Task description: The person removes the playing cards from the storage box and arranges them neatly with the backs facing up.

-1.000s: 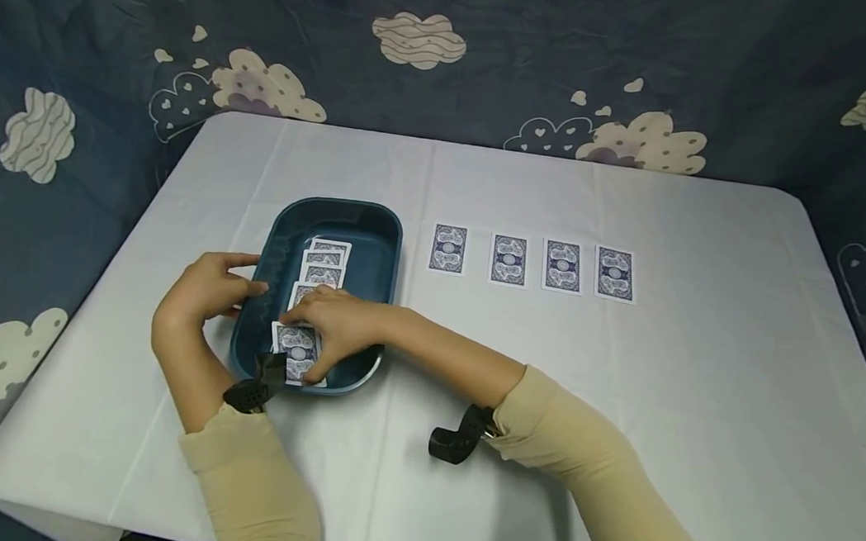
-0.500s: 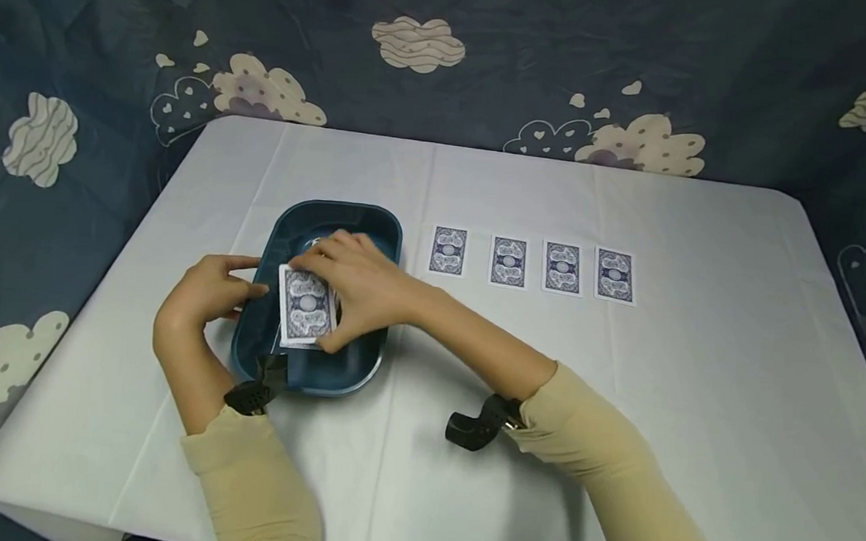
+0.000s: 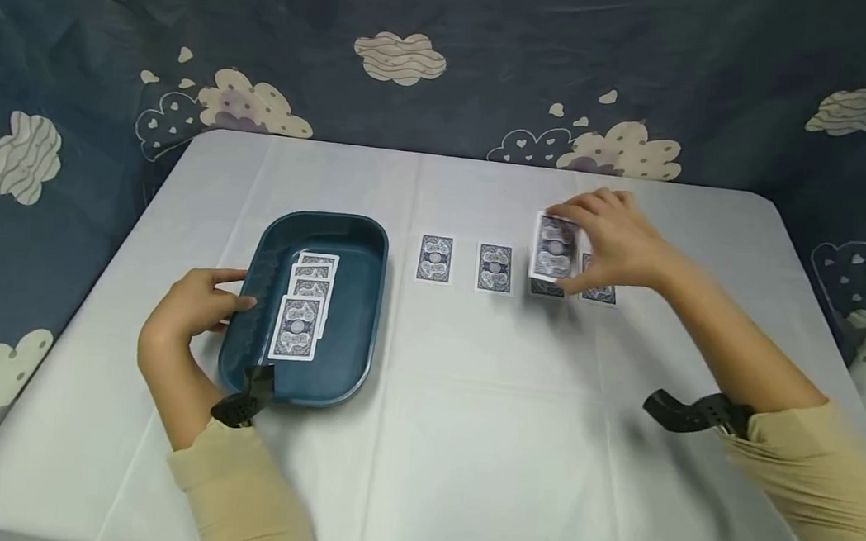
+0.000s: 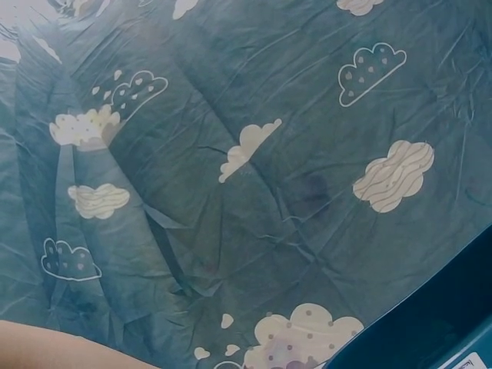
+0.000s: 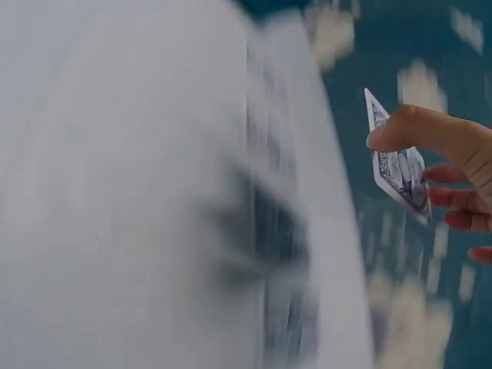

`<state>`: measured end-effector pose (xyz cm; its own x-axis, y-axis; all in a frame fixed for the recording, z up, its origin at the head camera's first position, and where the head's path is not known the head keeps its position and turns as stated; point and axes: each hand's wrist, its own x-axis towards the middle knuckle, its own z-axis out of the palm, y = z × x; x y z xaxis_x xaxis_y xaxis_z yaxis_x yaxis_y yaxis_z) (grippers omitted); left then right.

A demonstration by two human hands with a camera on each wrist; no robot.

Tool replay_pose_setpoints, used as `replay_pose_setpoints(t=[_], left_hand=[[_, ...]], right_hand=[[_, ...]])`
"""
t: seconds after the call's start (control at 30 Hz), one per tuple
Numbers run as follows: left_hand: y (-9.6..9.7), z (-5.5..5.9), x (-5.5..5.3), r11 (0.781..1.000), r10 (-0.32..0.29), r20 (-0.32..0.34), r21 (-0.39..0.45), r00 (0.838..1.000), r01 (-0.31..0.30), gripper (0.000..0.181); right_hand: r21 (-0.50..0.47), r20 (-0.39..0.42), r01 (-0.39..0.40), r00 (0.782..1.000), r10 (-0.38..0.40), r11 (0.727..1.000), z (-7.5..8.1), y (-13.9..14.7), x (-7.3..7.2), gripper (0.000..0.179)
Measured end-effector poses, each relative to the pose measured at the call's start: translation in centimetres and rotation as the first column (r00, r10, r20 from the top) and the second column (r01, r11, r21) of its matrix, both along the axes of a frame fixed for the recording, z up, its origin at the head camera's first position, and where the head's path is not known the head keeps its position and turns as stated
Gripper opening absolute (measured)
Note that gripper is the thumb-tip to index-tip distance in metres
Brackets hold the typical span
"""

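Observation:
My right hand pinches a playing card between thumb and fingers, its blue patterned back up. This card hangs over the right part of a row of face-down cards, overlapping a table card in the head view. The right wrist view shows the held card tilted, gripped at opposite edges. At the left, my left hand holds the left rim of a dark blue tray, thumb over the edge. Several face-down cards overlap in a column inside it. My fingers fall outside the left wrist view.
In the same row lie a leftmost card, another card beside it, and a card partly behind my right hand. A white cloth covers the table. Dark cloud-patterned fabric hangs behind it.
My right hand has lifted the card out of the tray and carried it right, over the row. The cards left in the tray show again. My left hand stays at the rim.

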<state>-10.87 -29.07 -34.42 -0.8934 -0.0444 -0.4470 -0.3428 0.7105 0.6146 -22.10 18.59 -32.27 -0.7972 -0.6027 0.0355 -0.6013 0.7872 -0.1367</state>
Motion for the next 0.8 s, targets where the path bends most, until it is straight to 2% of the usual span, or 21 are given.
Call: replay_pose_setpoints(t=[0.07,0.17,0.3,0.43,0.53,0.8], left_hand=[[0.0,0.0,0.0,1.000,-0.002,0.002,-0.010,1.000,0.002,0.061],[-0.1,0.0,0.0,1.000,-0.001,0.009,-0.018,1.000,0.001,0.061],[-0.2,0.1,0.0,1.000,-0.001,0.017,-0.025,1.000,0.002,0.062],[0.0,0.1,0.0,1.000,-0.004,0.017,-0.025,1.000,0.004,0.062],[0.1,0.0,0.1,1.000,-0.005,0.017,-0.024,1.000,0.006,0.062],[-0.1,-0.3,0.2,1.000,0.005,-0.005,-0.023,1.000,-0.005,0.062]], right_hand=[[0.017,0.052,0.095,0.994,-0.096,0.995,-1.0,3.9,-0.6,0.092],[0.070,0.125,0.203,0.970,-0.210,0.977,-2.6,8.6,-1.0,0.092],[0.127,0.210,0.228,0.945,-0.251,0.965,-4.9,12.4,-1.1,0.093],[0.134,0.270,0.235,0.926,-0.263,0.963,-6.5,14.2,-1.2,0.091],[0.131,0.301,0.253,0.911,-0.281,0.959,-7.0,14.9,-1.3,0.090],[0.155,0.354,0.270,0.883,-0.308,0.950,-6.6,14.4,-1.4,0.093]])
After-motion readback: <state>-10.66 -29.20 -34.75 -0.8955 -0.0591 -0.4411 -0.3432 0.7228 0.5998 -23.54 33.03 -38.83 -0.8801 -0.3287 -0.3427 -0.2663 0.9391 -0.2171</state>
